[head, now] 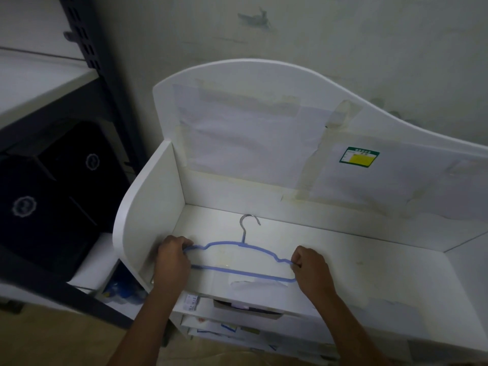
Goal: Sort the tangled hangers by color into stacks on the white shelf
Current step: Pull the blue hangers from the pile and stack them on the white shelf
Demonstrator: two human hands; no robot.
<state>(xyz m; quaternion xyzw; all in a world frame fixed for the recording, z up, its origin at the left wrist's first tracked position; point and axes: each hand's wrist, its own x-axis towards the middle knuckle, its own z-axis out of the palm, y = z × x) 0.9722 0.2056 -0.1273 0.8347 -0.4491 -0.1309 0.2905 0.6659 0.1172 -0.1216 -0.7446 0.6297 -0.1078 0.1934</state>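
A blue hanger (239, 272) with a silver metal hook lies flat on the left part of the white shelf (369, 262), hook pointing toward the back panel. My left hand (173, 256) grips the hanger's left end, close to the shelf's left side wall. My right hand (309, 266) pinches its right end. No other hangers show in this view.
The shelf's tall back panel (237, 107) carries taped papers and a green-yellow label (359, 157). Lower shelves below hold papers and a box (248, 309). A dark metal rack (87, 51) with black bags (47, 196) stands to the left.
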